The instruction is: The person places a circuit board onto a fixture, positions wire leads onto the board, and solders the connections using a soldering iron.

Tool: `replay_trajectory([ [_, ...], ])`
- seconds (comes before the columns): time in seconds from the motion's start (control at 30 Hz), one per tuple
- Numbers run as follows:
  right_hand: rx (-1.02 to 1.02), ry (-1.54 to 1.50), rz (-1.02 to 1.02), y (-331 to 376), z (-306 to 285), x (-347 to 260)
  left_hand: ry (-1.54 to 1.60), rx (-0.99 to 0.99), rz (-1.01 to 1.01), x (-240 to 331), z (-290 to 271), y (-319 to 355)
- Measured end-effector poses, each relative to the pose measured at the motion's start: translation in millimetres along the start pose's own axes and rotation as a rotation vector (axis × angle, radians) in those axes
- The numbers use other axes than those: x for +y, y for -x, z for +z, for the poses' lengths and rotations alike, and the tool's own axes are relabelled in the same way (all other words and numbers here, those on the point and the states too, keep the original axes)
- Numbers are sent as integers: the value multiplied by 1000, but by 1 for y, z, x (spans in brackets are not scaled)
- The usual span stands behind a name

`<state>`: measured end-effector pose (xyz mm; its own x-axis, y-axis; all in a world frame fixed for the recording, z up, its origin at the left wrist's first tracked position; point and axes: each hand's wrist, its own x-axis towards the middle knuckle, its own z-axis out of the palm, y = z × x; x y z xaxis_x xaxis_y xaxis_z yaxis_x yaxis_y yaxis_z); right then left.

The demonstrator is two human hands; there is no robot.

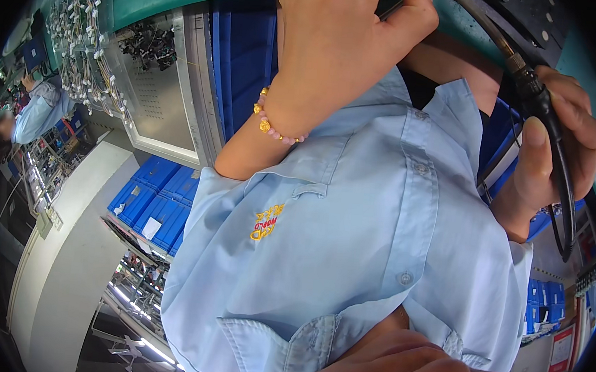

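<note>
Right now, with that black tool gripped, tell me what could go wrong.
The black tool gripped in the right hand trails a cable close to the shirt; it might snag and jerk the tool. The beaded bracelet below the clenched left hand sits loose and could catch on something.

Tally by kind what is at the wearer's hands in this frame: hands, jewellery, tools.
Hands: 2, left hand and right hand
Beaded bracelet: 1, on the left wrist
Black-handled tool: 1, gripped by the right hand
Total: 4
</note>
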<state>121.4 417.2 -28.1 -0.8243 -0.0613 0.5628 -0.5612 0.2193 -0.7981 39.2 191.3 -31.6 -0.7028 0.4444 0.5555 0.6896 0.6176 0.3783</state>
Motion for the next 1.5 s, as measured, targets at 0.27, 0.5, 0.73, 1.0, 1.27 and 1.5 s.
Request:
replay_trajectory([
  [0.27, -33, 11, -6, -1, 2, -2, -3, -6, 2, 2, 0, -2],
  [0.5, -6, -6, 20, -1, 8, -2, -22, -2, 11, 2, 1, -2],
  [0.73, -5, 4, -3, 0, -1, 1, -14, -7, 8, 2, 0, -3],
  [1.0, 30, -64, 6, 3, -4, 3, -12, 37, 75, 5, -2, -3],
  [1.27, 56, -97, 20, 3, -4, 4, 222, 58, -103, 3, -5, -4],
  [1.5, 54, -126, -3, 4, -4, 6, 85, -32, -96, 7, -9, -4],
])
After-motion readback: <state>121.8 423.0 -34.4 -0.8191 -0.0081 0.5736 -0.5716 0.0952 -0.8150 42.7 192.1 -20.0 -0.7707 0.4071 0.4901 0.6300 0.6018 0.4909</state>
